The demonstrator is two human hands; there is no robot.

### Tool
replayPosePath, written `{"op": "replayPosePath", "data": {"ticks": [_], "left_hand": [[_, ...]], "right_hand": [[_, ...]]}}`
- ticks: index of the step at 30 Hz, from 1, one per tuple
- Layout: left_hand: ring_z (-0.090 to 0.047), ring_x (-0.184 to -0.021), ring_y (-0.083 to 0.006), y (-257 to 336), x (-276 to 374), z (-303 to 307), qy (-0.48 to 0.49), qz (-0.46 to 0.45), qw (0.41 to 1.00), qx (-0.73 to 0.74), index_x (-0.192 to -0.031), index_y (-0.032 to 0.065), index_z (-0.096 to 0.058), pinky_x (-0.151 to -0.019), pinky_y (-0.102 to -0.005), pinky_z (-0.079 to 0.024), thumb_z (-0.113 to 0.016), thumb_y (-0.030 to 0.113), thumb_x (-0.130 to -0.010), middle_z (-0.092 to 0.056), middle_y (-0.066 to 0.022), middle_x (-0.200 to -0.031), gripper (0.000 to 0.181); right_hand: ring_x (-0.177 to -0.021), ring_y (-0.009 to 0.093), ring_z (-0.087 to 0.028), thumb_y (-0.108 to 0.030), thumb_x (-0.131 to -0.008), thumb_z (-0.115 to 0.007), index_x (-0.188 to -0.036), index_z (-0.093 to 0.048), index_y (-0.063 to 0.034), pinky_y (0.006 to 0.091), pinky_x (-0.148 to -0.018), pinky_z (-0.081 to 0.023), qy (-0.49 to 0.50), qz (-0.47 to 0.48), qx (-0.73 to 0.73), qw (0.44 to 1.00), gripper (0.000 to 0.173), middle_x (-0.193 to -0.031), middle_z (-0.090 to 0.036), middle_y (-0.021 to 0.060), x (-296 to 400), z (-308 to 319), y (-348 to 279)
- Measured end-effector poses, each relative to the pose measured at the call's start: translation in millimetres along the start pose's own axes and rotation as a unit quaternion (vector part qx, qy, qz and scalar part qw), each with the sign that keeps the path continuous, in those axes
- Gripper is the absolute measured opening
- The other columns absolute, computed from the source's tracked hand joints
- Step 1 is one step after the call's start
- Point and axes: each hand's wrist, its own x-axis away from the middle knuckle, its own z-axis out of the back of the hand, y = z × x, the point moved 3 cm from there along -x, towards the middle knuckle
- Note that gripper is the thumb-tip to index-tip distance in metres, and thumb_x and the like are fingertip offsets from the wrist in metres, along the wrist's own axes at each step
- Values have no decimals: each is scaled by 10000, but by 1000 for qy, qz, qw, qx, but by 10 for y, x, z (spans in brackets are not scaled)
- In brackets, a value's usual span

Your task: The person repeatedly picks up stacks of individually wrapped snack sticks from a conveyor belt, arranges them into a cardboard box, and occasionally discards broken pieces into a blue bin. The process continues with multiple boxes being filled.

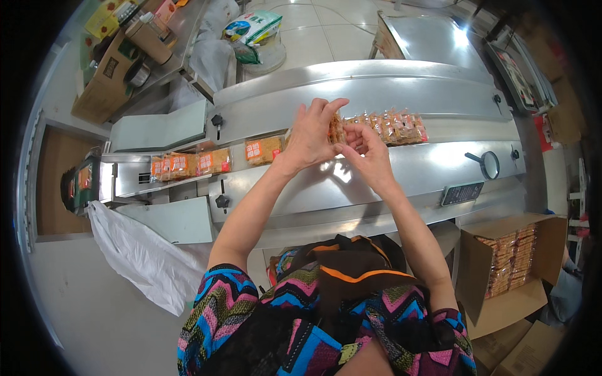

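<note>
Over the middle of a steel packing conveyor, my left hand (308, 138) and my right hand (369, 155) hold a few upright, clear-wrapped snack packets (336, 129) between them. My fingers hide part of these packets. Just right of them, a row of similar packets (392, 127) stands on edge, packed close together. To the left of my left hand, a single packet (260, 151) lies flat in the channel with its orange label up. Farther left, several overlapping packets (176, 165) lie near the machine's outlet, and another packet (214, 160) lies beside them.
An open cardboard box (475, 272) filled with packets stands at lower right. On the conveyor's near side are a phone (462, 193) and a round mirror or lens with a handle (490, 165). Black knobs (222, 201) rise from the guide plates. White plastic sheeting (146, 254) hangs at left.
</note>
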Motion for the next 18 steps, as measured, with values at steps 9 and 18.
{"op": "replayPosePath", "data": {"ticks": [9,18], "left_hand": [[-495,-1142,-365,-224,186,-64,-20,71,995,73,-1399,166,-384,-955,-416,-461,-842,173,-647,-421,-177,-1286,881],[-452,-1258,-269,145,-160,78,-84,127,922,356,-1467,99,-311,-1073,-409,-349,-796,193,-766,-430,-140,-1406,858]], "right_hand": [[-621,78,-540,-102,-955,-564,-946,-599,-28,218,-589,-453,36,-173,-246,953,82,-718,-585,10,41,319,308],[-622,71,-466,-139,-969,-555,-988,-569,-40,206,-560,-361,-99,-128,-404,900,102,-755,-532,-6,141,766,-7]]}}
